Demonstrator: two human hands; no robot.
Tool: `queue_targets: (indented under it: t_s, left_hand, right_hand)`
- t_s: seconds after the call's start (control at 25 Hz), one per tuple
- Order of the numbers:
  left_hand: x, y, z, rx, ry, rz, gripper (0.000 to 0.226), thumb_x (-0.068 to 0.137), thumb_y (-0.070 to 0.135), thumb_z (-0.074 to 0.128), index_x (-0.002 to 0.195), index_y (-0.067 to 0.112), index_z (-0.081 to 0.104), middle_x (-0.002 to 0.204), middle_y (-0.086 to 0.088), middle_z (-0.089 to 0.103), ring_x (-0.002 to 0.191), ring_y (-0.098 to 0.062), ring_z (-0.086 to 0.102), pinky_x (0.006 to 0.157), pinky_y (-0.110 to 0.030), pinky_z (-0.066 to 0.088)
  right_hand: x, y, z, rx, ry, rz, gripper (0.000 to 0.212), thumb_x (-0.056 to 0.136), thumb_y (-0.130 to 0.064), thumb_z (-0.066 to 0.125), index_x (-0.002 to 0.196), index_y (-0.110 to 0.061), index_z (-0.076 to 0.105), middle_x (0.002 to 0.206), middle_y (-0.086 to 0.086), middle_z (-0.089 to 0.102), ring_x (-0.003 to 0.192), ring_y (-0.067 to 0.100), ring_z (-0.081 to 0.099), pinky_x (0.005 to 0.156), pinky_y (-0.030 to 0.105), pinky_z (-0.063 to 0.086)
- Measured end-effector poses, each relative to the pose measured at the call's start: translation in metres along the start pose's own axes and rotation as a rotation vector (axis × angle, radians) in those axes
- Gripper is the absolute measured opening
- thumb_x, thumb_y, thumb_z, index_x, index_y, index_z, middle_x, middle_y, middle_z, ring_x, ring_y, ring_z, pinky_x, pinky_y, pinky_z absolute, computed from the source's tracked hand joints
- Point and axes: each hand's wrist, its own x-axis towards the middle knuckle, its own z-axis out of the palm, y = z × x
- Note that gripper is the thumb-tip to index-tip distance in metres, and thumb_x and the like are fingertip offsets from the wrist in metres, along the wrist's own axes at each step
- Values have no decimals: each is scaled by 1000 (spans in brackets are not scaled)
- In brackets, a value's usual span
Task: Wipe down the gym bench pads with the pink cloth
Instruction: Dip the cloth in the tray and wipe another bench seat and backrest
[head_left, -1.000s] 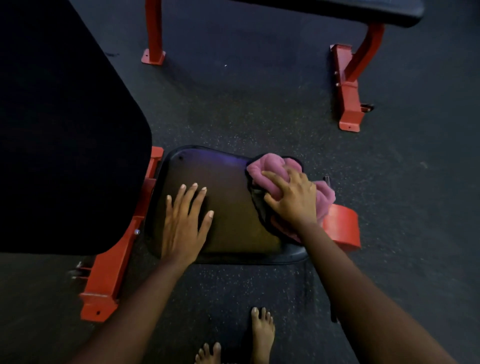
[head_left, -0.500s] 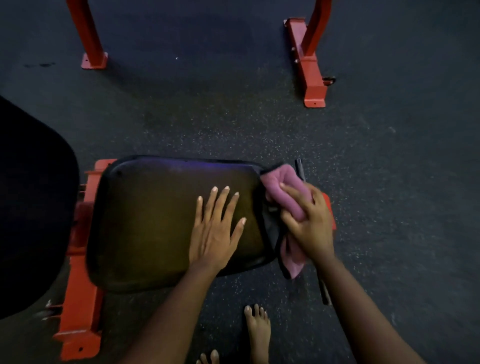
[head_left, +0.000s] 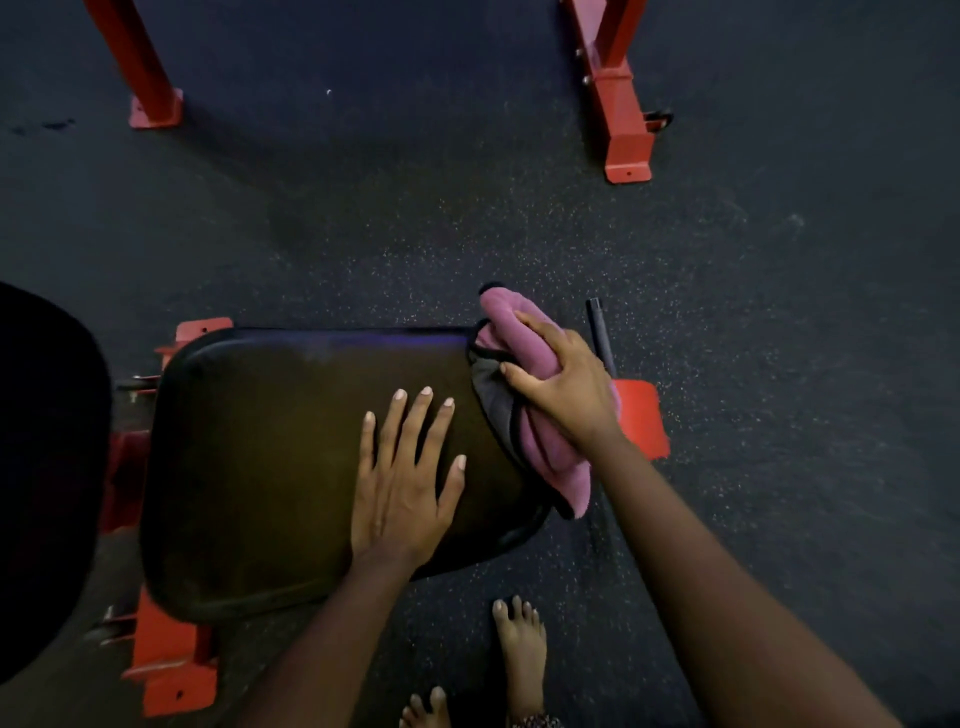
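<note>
The right hand (head_left: 566, 387) is clamped over the bunched pink cloth (head_left: 553, 457), fingers curled across its top and pressing it against the 3 o'clock end of the seat pad (head_left: 270, 457), where the cloth drapes over the rounded edge and hangs past it toward the floor (head_left: 779, 312). The left hand (head_left: 405, 483) lies flat on the pad at about 8 o'clock from the right, close beside it, fingers straight and spread, holding nothing; it appears to brace the person. The step in hand looks like wiping the seat's end edge; the broad top face is not under the cloth, and how much of it is already clean cannot be read from its surface. The next move probably calls for drawing the cloth along that edge or back across the top toward 9 o'clock under steady downward pressure, with the left hand lifted out of its path. The cloth is thick, soft, towel-like fabric gathered in plump folds; the pad is smooth dark vinyl with a dull sheen, a rounded rectangle rimmed in black piping. At 9 o'clock rises a larger black pad (head_left: 47, 467), carried with the seat on a red-painted steel frame (head_left: 171, 670). The floor is dark speckled rubber; red legs of another bench (head_left: 621, 104) stand at 12 o'clock, and bare feet (head_left: 522, 649) at 6 o'clock.
</note>
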Motion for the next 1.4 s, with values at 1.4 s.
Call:
queue_targets:
  t_s: [1.4]
  left_hand:
    - [-120,-23,-22,-2269,761,-1436,71,89,67,23,142,22,37,141,-7,47,130,-24,44,112,-46,30]
  right_hand:
    - [-112,-85,68,-843,-643,-1607,47,67,-37,69,112,-45,60,126,-1,45,98,29,46,67,40,47]
